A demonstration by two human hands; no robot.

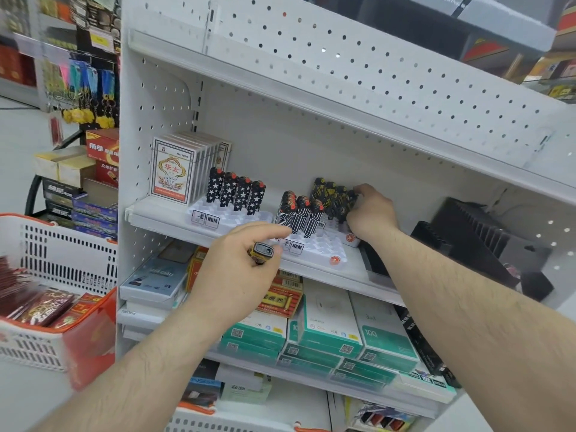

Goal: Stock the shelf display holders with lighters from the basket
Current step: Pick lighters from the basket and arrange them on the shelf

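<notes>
White pegboard shelving (pixel 358 73), shop aisle

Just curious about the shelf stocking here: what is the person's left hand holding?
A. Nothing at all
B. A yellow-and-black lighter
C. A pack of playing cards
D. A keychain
B: the left hand pinches a yellow-and-black lighter in front of the white display holder, while the right hand grips the matching lighters already standing in it.

Four star-patterned lighters (pixel 236 191) stand in one of two white holders (pixel 230 218); two hands (pixel 240 269) work.
</notes>
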